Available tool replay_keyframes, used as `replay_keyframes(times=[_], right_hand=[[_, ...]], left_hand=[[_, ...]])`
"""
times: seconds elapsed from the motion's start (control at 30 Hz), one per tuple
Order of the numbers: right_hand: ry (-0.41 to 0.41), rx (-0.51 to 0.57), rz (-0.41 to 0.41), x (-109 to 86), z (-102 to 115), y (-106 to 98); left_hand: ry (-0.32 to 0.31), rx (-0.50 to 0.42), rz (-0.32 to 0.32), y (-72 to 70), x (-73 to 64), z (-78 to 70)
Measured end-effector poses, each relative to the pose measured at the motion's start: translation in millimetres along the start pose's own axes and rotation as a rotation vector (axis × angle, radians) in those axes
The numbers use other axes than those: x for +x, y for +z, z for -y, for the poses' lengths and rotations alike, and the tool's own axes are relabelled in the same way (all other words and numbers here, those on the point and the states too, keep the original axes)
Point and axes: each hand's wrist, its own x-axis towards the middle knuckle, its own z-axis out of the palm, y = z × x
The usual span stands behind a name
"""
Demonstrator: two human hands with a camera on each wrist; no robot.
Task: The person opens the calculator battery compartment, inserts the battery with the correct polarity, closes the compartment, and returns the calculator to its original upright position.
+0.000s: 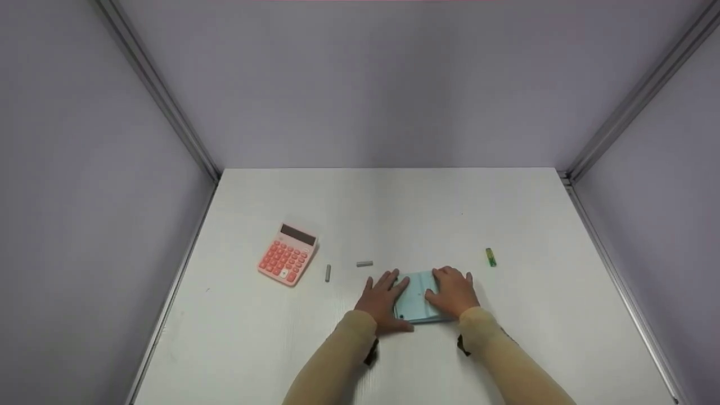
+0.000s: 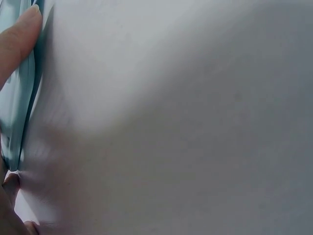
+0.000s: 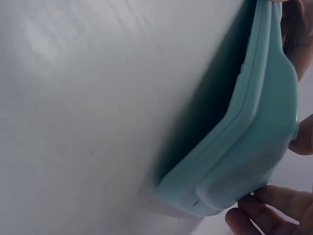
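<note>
A flat light-blue plastic device [image 1: 413,304], shaped like a calculator lying back up, sits between both hands. My left hand [image 1: 383,304] holds its left side, fingers spread along the far left edge and thumb at the near edge. In the left wrist view that thumb [image 2: 22,41] presses the device's side. My right hand [image 1: 454,292] grips the right part, its thumb on the upper face and its other fingers bent over the far right edge. The right wrist view shows the rounded case [image 3: 274,112] tilted, one long side raised above the table.
A pink calculator [image 1: 288,254] lies face up at the left. Two small grey cylinders [image 1: 328,273], apparently batteries, lie between it and the left hand. A green-and-yellow battery [image 1: 491,257] lies right of the right hand. Grey walls [image 1: 394,84] border the white table [image 1: 253,349].
</note>
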Motion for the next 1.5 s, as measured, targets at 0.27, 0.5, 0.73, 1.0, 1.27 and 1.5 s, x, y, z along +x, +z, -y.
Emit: replay_keyframes(times=[0.27, 0.5, 0.73, 1.0, 1.27, 1.5], right_hand=[[-0.014, 0.044, 0.003, -0.5, -6, 0], [-0.022, 0.163, 0.006, -3.2, -12, -2], [-0.002, 0.232, 0.034, -6.8, -19, -1], [0.015, 0.303, 0.054, -9.6, -24, -1], [-0.008, 0.302, -0.016, -11.7, -18, -6], [0.039, 0.315, 0.014, -12.6, -19, -6]], left_hand=[[0.005, -0.023, 0.006, -10.7, -5.7, -5.2], [-0.008, 0.0, 0.006, -0.5, -1.5, -0.1], [-0.002, -0.015, -0.014, 6.7, -0.1, 3.1], [-0.009, -0.019, -0.013, 5.8, 0.0, 1.3], [-0.012, -0.028, -0.005, 2.0, 1.0, 0.9], [0.0, -0.03, -0.002, 6.1, 3.3, 4.8]])
